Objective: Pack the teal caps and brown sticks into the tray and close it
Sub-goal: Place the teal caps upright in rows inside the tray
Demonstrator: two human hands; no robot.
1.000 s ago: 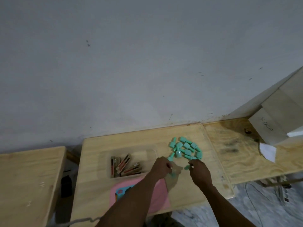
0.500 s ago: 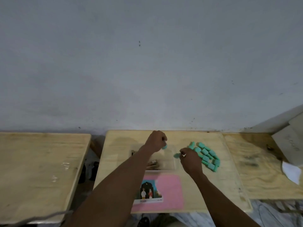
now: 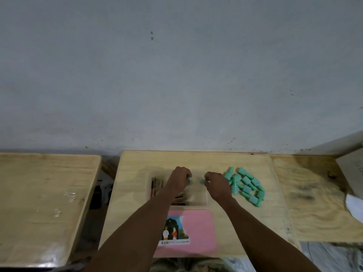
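Note:
A clear plastic tray [image 3: 198, 201] sits on the middle wooden table, with several brown sticks [image 3: 155, 186] lying in its left part. My left hand [image 3: 179, 178] hovers over the tray, its fingers pinched on a teal cap [image 3: 190, 181]. My right hand [image 3: 216, 182] is beside it at the tray's right edge, pinching another teal cap [image 3: 202, 181]. A pile of several teal caps [image 3: 246, 185] lies on the table to the right of my right hand. My forearms hide part of the tray.
The pink lid [image 3: 196, 232] with a picture label lies flat just in front of the tray. A second wooden table [image 3: 39, 193] stands to the left across a gap. Another wooden surface [image 3: 314, 193] adjoins on the right, with white paper [image 3: 353, 209] at its edge.
The view has swung and levelled. My right hand has moved left from the pile to the tray's right edge with a cap. My left hand stays over the tray holding its cap.

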